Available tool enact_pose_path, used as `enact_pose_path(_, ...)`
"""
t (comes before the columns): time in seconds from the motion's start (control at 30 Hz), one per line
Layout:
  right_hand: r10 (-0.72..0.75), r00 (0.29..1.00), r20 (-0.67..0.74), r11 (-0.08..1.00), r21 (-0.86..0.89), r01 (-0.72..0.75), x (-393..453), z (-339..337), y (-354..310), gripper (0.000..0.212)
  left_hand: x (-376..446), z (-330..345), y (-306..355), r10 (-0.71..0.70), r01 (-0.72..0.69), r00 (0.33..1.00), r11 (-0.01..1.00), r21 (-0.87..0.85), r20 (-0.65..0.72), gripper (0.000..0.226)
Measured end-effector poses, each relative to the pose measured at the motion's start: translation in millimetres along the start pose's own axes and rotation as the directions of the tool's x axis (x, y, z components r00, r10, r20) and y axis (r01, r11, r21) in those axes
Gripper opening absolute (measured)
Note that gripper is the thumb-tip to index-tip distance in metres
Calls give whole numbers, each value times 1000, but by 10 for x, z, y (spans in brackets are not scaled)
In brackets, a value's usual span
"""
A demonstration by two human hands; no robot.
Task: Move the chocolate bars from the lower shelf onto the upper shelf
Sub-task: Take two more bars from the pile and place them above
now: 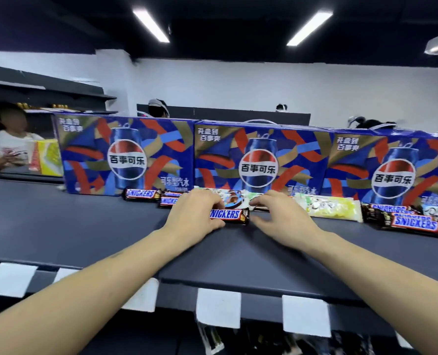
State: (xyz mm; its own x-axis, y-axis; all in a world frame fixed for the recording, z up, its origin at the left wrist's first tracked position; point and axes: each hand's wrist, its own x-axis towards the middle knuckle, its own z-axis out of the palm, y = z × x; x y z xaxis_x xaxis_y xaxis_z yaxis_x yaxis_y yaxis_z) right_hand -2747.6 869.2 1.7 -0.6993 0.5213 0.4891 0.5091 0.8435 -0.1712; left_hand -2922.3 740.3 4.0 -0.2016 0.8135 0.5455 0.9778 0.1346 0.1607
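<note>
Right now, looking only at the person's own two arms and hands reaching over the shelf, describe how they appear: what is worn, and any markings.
Both arms are bare from the bottom of the picture to the fingertips; no sleeve shows. The left hand and right hand wear no gloves, and no rings, watch or bracelet can be seen. A faint dark mark sits on the left forearm; what it is cannot be told.
</note>
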Motion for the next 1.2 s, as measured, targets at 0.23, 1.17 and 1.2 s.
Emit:
enact_pose_path(0.23, -20, 1000, 16, 1000, 7, 20, 112, 177, -489, 38, -273, -239, -561, -64, 64, 998, 998, 20, -10, 32)
enact_pose_path(1.17, -110, 992, 55, 994, 30, 108, 657, 770, -1673, 40, -273, -427, -1933, -137, 132, 990, 979, 156, 23, 37)
enact_pose_path(1.2, -107, 993, 58, 994, 31, 106, 664, 777, -1680, 40, -237, -427, -1952, -126, 118, 991, 978, 170, 34, 36)
